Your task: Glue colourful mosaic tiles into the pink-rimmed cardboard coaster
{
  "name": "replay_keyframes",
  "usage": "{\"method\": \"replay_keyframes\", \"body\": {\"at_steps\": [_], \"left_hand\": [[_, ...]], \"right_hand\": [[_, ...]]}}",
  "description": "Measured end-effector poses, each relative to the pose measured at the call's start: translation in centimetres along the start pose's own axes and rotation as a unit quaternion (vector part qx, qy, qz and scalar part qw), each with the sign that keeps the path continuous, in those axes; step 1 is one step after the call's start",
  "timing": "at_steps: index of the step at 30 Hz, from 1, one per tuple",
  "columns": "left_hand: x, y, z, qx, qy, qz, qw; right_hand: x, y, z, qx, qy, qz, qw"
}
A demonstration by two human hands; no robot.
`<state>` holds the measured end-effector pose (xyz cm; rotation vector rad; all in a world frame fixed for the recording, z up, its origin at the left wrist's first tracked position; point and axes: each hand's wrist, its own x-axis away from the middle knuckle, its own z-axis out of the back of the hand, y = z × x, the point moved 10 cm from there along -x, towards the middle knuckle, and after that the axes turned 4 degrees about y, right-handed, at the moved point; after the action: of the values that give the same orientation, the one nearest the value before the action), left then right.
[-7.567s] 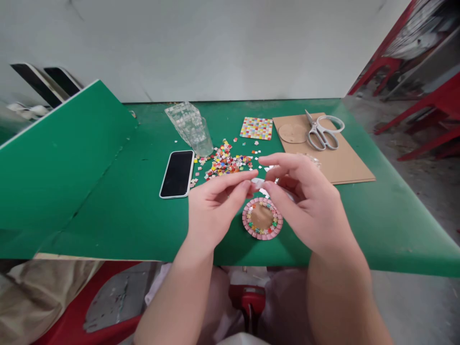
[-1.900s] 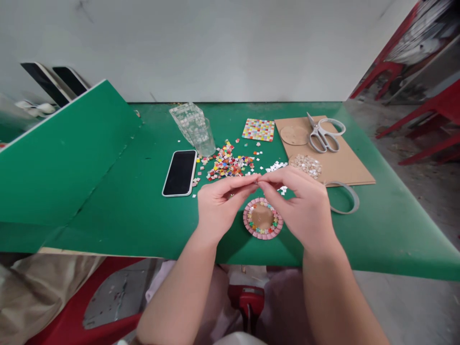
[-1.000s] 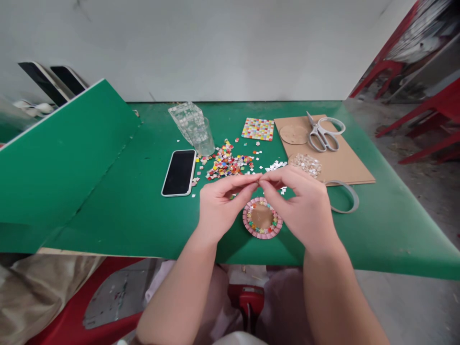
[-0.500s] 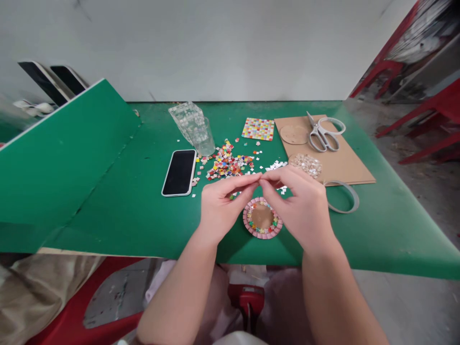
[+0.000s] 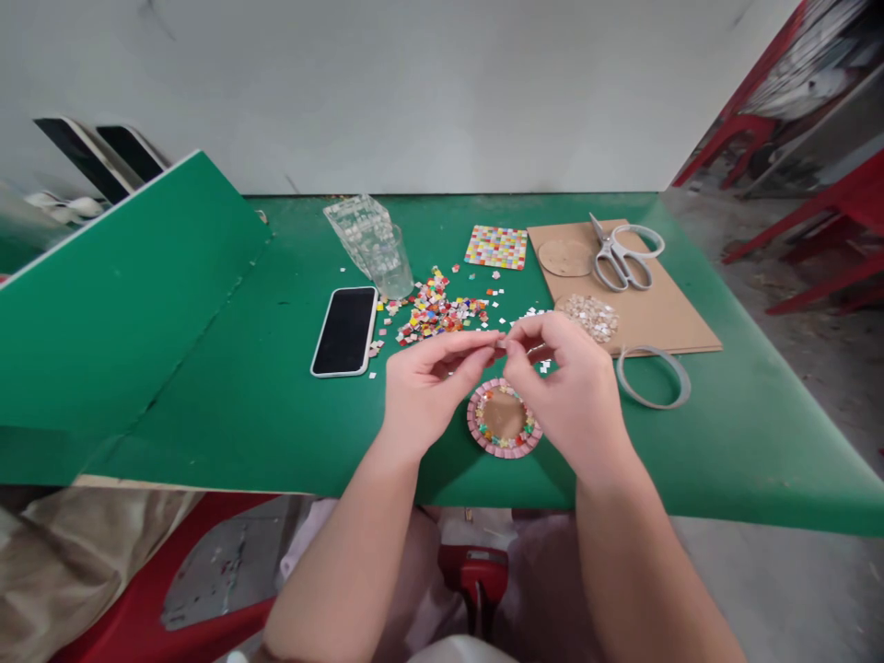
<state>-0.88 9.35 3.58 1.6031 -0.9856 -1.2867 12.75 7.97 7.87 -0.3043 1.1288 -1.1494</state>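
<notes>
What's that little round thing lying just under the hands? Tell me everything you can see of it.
The round disc lies flat on the green table, near its front edge. An outer ring of pink tiles lines its rim, a ring of smaller mixed-colour tiles sits inside that, and the middle is bare brown, like cardboard. The left hand and right hand pinch together above it. The right hand overlaps its upper right edge in this view, and contact cannot be told.
</notes>
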Motion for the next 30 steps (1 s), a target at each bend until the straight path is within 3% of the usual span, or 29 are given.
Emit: {"method": "replay_keyframes", "body": {"at_steps": [5, 10, 15, 21, 30], "left_hand": [[-0.3, -1.3, 0.2, 0.102, 0.030, 0.077, 0.991], [-0.4, -2.3, -0.1, 0.161, -0.008, 0.125, 0.979], [-0.3, -2.7, -0.7, 0.228, -0.054, 0.149, 0.961], [-0.2, -2.9, -1.4, 0.273, -0.083, 0.168, 0.944], [0.0, -3.3, -1.2, 0.250, -0.067, 0.184, 0.948]], "right_hand": [[-0.4, 2.3, 1.2, -0.012, 0.016, -0.064, 0.998], [-0.6, 6.6, 2.5, 0.033, 0.028, -0.128, 0.991], [-0.7, 8.9, 2.8, 0.123, 0.030, -0.135, 0.983], [-0.5, 8.8, 2.1, 0.092, 0.024, -0.137, 0.986], [-0.8, 6.9, 2.2, 0.133, 0.019, -0.070, 0.988]]}}
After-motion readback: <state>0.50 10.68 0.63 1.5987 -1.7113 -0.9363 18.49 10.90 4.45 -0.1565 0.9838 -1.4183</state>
